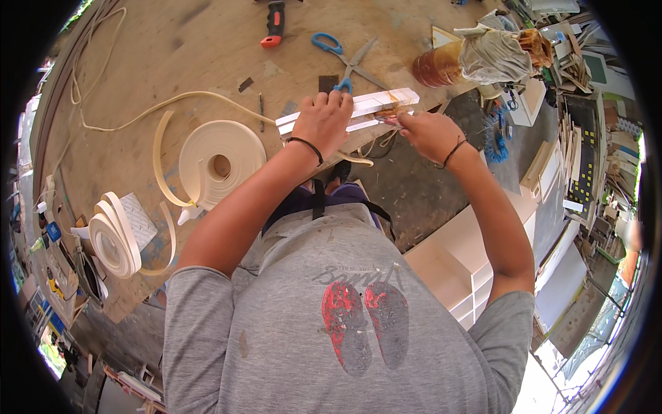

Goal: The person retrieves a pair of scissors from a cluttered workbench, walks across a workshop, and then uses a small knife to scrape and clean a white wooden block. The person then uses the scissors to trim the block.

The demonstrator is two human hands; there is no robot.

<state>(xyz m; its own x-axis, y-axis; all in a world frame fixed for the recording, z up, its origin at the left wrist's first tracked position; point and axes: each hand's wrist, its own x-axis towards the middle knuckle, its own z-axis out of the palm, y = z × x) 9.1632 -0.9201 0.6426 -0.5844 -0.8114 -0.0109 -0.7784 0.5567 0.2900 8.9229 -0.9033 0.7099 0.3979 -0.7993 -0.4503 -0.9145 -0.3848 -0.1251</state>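
Observation:
Near the front edge of the workbench, my left hand (323, 125) is closed over a long white strip of board (369, 103), pressing it from above. Brown smears mark the strip's right end. My right hand (432, 136) pinches a small, thin tool with a reddish part (390, 121) against the strip's near side; its exact kind is hard to make out. Just beyond my left hand lie scissors with blue handles (352, 63), blades apart. A large roll of cream edge banding (222, 164) rests left of my left forearm.
A smaller roll of banding (114, 238) stands further left. A tool with a black and red handle (274, 24) lies at the far side. A jar of reddish-brown liquid (438, 64), partly under cloth, stands at the far right. A white cabinet (455, 259) is below right; a cord (77, 83) crosses the bench.

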